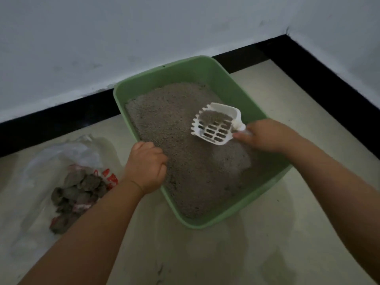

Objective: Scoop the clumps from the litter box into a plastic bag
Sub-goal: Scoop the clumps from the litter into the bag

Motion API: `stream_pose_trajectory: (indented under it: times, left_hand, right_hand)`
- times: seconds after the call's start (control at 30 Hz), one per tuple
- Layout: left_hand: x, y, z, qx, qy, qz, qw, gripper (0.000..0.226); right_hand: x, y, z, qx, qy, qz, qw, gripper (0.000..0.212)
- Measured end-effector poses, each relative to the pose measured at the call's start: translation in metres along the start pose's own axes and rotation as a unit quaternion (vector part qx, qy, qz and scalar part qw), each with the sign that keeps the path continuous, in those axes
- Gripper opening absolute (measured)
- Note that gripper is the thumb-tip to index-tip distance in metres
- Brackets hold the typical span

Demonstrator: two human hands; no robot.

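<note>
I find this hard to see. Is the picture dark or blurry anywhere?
Head view: dim and grey overall, no glare; the wall edges bow from the wide lens; the scoop in the right hand stays fairly sharp, the bag looks soft.

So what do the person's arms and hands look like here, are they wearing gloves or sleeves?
No gloves and no sleeves in view: the left hand and right hand are bare, as are both forearms. No watch, ring or bracelet shows, though the picture is dim.
</note>
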State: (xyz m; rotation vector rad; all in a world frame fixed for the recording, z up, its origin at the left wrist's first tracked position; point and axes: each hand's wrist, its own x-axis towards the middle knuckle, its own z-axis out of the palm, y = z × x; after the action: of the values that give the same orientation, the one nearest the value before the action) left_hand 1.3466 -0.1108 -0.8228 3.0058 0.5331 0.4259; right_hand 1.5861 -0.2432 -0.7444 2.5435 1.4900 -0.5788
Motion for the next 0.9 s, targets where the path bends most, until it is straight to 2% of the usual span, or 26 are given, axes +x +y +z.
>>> stream_pose_trajectory:
  times: [0.13, 0.27, 0.4, 0.67, 0.77, 0.9]
  left_hand:
    - [0.0, -0.001, 0.001, 0.003, -0.022, 0.005, 1.0, 0.03]
    - [-0.001, -0.002, 0.002, -0.001, -0.016, 0.003, 1.0, 0.03]
    - [0.0, -0.002, 0.003, 0.005, -0.011, 0.011, 1.0, 0.03]
    - [0.001, -0.002, 0.004, 0.011, 0.001, 0.011, 1.0, 0.03]
    - [0.002, -0.002, 0.004, 0.02, -0.001, 0.009, 1.0, 0.03]
    - [0.002, -0.003, 0.004, 0.025, 0.002, 0.016, 1.0, 0.03]
  right_hand:
    - [-0.007, 0.029, -0.016, -0.171, -0.041, 0.059, 0.983, 0.065]
    - [-0.007, 0.033, -0.019, -0.227, -0.11, 0.111, 0.961, 0.059]
    - [-0.013, 0.026, -0.023, -0.308, -0.147, 0.11, 0.934, 0.055]
    - [-0.008, 0.024, -0.031, -0.377, -0.184, -0.112, 0.901, 0.06]
    - [-0.005, 0.011, -0.006, -0.325, -0.192, -0.165, 0.911, 0.06]
    - [-0.006, -0.013, 0.048, -0.188, -0.191, -0.179, 0.947, 0.057]
